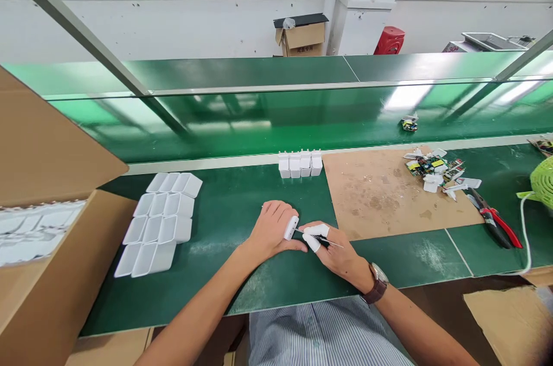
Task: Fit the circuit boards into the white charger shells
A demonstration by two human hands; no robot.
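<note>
My left hand (273, 229) is closed around a small white plastic charger housing (291, 228), its end face with small dark holes turned towards my right hand. My right hand (337, 251), with white finger cots on two fingers and a wristwatch on the wrist, grips a thin metal tool (334, 244). Its front end points at the housing; whether it touches is too small to tell. The tool looks like tweezers, but its kind is not certain. Both hands are low over the green bench, near its front edge.
Rows of white open housings (152, 229) stand left, beside a cardboard box (56, 279) of white parts. White chargers (300, 164) line the back. On a brown board (371, 199) lie circuit boards (436, 167), with red-black pliers (496, 222) at its right edge. A green fan (543, 181) stands far right.
</note>
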